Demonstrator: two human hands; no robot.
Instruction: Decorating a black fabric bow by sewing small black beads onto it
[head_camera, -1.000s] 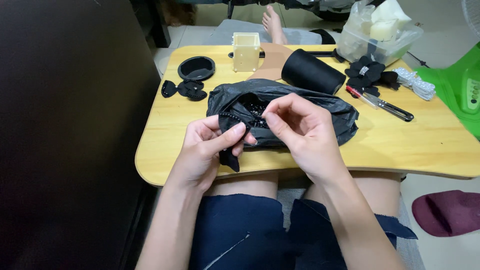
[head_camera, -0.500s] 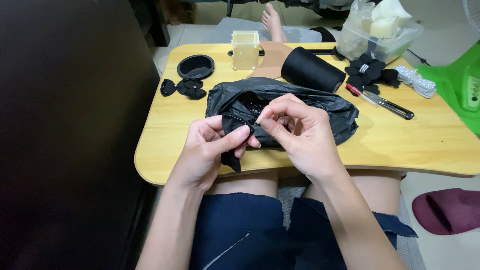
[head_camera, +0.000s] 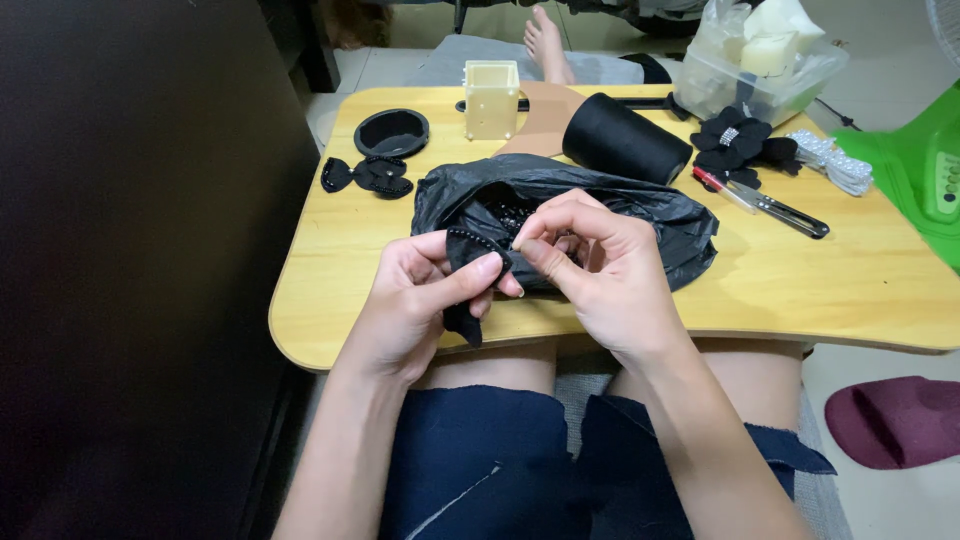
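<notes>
A small black fabric piece (head_camera: 462, 270) is pinched between the thumb and fingers of the left hand (head_camera: 420, 300). The right hand (head_camera: 590, 270) fingertips are pressed together at its beaded edge, above a black plastic bag (head_camera: 640, 215) on the wooden lap table (head_camera: 800, 290).

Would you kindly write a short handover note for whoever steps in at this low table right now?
Left hand: pinches a small black fabric piece edged with tiny beads, thumb on top.
Right hand: thumb and forefinger pressed together at the piece's beaded edge; whatever they hold is too small to tell.
Directly behind the hands, a black plastic bag lies open on the wooden table.
Done: black bows lie at the left and black flowers at the right.
Left: the piece in hand is unfinished. Black thread cone and snips lie beyond the bag.
</notes>
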